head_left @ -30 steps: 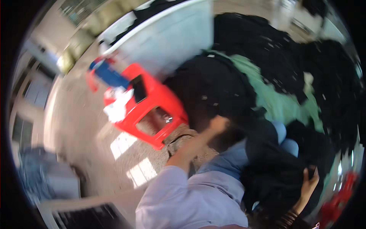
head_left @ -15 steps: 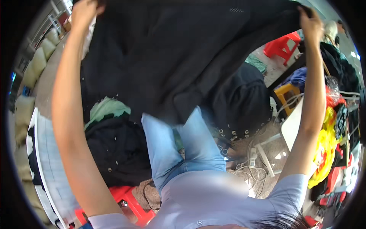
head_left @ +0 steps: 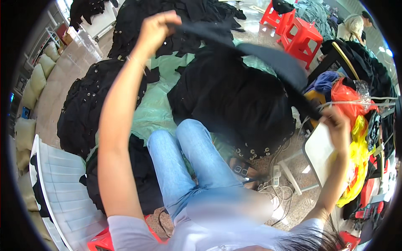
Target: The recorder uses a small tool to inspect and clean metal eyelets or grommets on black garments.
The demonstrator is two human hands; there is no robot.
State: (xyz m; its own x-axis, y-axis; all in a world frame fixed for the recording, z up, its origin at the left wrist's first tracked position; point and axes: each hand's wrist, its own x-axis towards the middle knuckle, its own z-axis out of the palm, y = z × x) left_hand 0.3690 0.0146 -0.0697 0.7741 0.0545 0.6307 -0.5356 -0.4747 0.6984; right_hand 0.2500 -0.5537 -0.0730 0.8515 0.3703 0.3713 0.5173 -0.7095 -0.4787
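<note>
Black fabric is stretching across the upper middle of the frame: a dark garment, pulled into a long band between the person's two raised hands. The left hand, up near the top centre-left, is pinching one end of the cloth between closed fingers, the arm rising straight from the lower left. The right hand, at the right middle, is gripping the other end, fist closed around the bunched edge. Held apart like this, the garment is hanging clear of the piles below, which looks like a way of spreading it flat and untangled.

Below it, the person's legs in blue jeans are reaching toward the centre, over a pale green sheet that is lying under heaps of black garments, probably to keep them off the floor. More black garments with metal eyelets are piling up at the left. Red plastic stools are standing at the upper right, a white corrugated panel is leaning at the lower left, and a yellow bag is hanging at the right edge, just beside the right hand.
</note>
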